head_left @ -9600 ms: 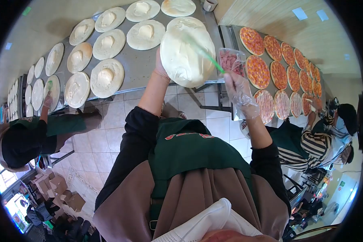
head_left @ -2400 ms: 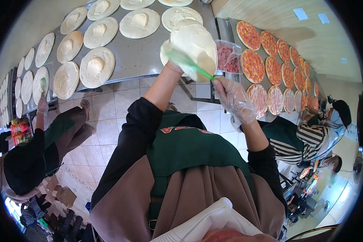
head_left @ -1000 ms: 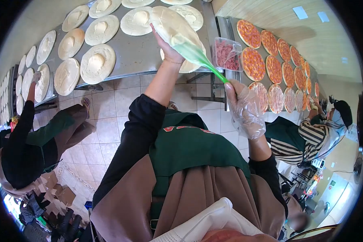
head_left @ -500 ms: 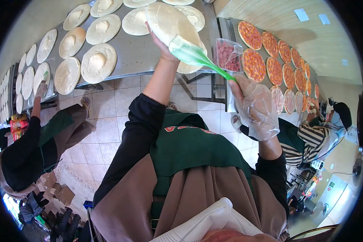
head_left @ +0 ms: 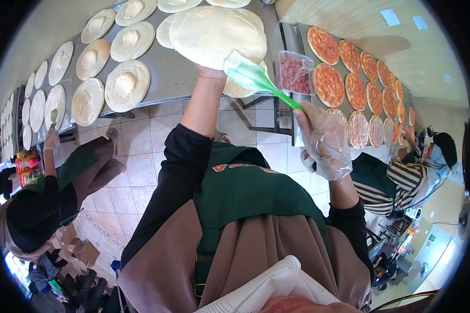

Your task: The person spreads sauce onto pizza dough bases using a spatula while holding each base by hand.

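My left hand [head_left: 212,73] holds up a round pizza base [head_left: 216,34] coated with pale cream, its fingers mostly hidden underneath. In my right hand [head_left: 326,141], which wears a clear plastic glove, is the handle of a green spatula [head_left: 263,81]. White cream covers the spatula's blade, which lies at the lower right edge of the raised base. Below that edge, another pizza base [head_left: 240,89] shows in part on the metal table [head_left: 175,78]. To the left are bases with mounds of cream, such as this pizza base [head_left: 127,86].
A plastic tub of shredded pink meat [head_left: 296,73] stands right of the spatula. Beyond it, topped pizzas [head_left: 329,84] line a second table. One co-worker [head_left: 47,208] works at the far left with a spatula; another person in striped sleeves [head_left: 402,180] is at the right.
The raised base has swung left and now faces up more fully, with my left hand further beneath it. My right hand and the spatula have shifted only slightly.
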A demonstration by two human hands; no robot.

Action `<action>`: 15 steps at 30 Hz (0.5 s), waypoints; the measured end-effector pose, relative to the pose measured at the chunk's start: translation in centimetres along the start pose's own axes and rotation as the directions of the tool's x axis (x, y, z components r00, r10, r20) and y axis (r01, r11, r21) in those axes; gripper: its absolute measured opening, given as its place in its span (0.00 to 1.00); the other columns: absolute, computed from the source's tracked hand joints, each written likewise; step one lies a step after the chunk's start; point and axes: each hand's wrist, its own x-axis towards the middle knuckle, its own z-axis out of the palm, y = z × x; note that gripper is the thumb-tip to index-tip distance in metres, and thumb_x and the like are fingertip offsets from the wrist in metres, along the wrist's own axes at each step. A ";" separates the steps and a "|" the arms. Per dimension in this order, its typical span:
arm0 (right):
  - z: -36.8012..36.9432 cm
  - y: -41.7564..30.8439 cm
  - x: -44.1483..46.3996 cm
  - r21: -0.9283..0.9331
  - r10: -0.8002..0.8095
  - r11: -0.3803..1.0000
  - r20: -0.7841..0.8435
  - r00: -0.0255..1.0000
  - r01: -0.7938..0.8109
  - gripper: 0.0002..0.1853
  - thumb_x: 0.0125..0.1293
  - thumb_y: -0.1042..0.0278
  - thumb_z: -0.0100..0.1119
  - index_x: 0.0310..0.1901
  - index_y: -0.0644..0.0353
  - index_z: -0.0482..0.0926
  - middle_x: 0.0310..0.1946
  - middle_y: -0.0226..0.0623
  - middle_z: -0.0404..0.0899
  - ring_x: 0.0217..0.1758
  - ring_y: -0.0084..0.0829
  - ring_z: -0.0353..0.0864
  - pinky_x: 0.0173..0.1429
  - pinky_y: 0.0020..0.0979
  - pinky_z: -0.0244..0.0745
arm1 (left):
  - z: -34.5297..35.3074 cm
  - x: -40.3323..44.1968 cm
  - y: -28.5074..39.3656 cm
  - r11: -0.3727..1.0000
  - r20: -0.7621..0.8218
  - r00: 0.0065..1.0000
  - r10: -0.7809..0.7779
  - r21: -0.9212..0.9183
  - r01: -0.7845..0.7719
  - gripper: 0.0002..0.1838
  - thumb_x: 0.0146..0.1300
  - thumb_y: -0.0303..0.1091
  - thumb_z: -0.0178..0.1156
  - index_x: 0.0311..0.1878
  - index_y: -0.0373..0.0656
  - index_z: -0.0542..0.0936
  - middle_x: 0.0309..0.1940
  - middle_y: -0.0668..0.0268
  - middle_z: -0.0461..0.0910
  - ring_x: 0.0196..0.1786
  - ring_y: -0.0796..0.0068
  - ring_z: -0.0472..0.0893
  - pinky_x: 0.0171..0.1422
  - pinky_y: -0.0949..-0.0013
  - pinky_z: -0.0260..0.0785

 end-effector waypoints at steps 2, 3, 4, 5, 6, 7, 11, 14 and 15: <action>0.7 1.4 -0.4 0.024 -0.023 0.999 -0.075 0.997 0.025 0.11 0.68 0.56 0.54 0.37 0.54 0.75 0.24 0.42 0.77 0.26 0.45 0.78 0.30 0.45 0.71 | -0.3 0.1 0.6 0.985 0.131 0.990 -0.049 -0.155 0.069 0.37 0.65 0.63 0.41 0.69 0.46 0.62 0.67 0.56 0.64 0.67 0.50 0.65 0.69 0.44 0.60; 0.8 2.1 -0.8 -0.027 0.026 0.999 -0.067 0.997 -0.028 0.11 0.68 0.56 0.54 0.37 0.55 0.75 0.23 0.42 0.77 0.26 0.46 0.78 0.30 0.45 0.71 | -0.6 0.0 0.9 0.943 0.259 0.963 -0.074 -0.297 0.153 0.37 0.65 0.62 0.41 0.69 0.46 0.62 0.67 0.56 0.64 0.67 0.50 0.65 0.69 0.44 0.60; 0.8 2.7 -1.0 -0.078 0.075 0.994 -0.062 0.995 -0.080 0.11 0.68 0.57 0.54 0.37 0.55 0.76 0.23 0.41 0.77 0.26 0.46 0.78 0.30 0.45 0.71 | -1.0 0.1 0.9 0.944 0.258 0.964 -0.072 -0.295 0.149 0.37 0.65 0.62 0.41 0.69 0.46 0.62 0.67 0.56 0.64 0.67 0.50 0.65 0.69 0.44 0.60; 0.7 3.3 -1.2 0.023 0.108 0.994 -0.100 0.989 -0.107 0.10 0.68 0.60 0.54 0.38 0.57 0.78 0.23 0.43 0.77 0.25 0.45 0.78 0.30 0.43 0.70 | -1.3 0.2 1.2 0.948 0.247 0.967 -0.070 -0.285 0.141 0.36 0.65 0.62 0.41 0.69 0.46 0.62 0.67 0.56 0.64 0.67 0.50 0.65 0.69 0.44 0.60; 1.1 3.8 -1.3 0.024 0.109 0.994 -0.101 0.989 -0.108 0.10 0.68 0.60 0.54 0.38 0.57 0.78 0.23 0.43 0.77 0.25 0.45 0.78 0.30 0.43 0.70 | -1.4 0.4 0.9 0.952 0.236 0.969 -0.070 -0.275 0.136 0.36 0.65 0.62 0.41 0.69 0.46 0.62 0.67 0.56 0.64 0.67 0.50 0.65 0.69 0.44 0.60; 1.6 4.3 -1.5 0.186 0.198 0.967 -0.112 0.974 -0.175 0.09 0.68 0.61 0.54 0.38 0.57 0.78 0.23 0.44 0.77 0.25 0.45 0.77 0.30 0.42 0.70 | -1.7 -0.1 1.1 0.955 0.226 0.972 -0.071 -0.265 0.132 0.36 0.65 0.62 0.41 0.69 0.46 0.62 0.67 0.56 0.64 0.67 0.50 0.65 0.69 0.44 0.60; 3.8 5.4 -1.2 0.470 0.315 0.842 -0.031 0.949 -0.264 0.10 0.69 0.62 0.52 0.41 0.59 0.79 0.23 0.49 0.77 0.25 0.45 0.77 0.30 0.39 0.69 | -2.2 0.1 0.1 0.967 0.191 0.978 -0.082 -0.221 0.125 0.36 0.66 0.61 0.40 0.68 0.46 0.63 0.67 0.56 0.64 0.67 0.50 0.65 0.69 0.44 0.60; 6.8 5.4 -1.3 0.475 0.319 0.831 0.021 0.947 -0.291 0.11 0.70 0.62 0.51 0.41 0.60 0.79 0.23 0.50 0.77 0.25 0.47 0.78 0.31 0.39 0.69 | -2.8 0.4 -0.2 0.975 0.164 0.983 -0.087 -0.186 0.118 0.35 0.66 0.61 0.40 0.68 0.46 0.63 0.67 0.56 0.65 0.67 0.50 0.66 0.69 0.44 0.61; 7.5 4.6 -1.5 0.498 0.322 0.811 0.060 0.945 -0.308 0.11 0.70 0.62 0.51 0.40 0.60 0.79 0.23 0.51 0.76 0.26 0.48 0.78 0.31 0.39 0.70 | -2.9 0.4 -0.4 0.978 0.155 0.984 -0.087 -0.173 0.114 0.35 0.66 0.61 0.40 0.68 0.46 0.63 0.67 0.56 0.65 0.67 0.50 0.66 0.69 0.44 0.61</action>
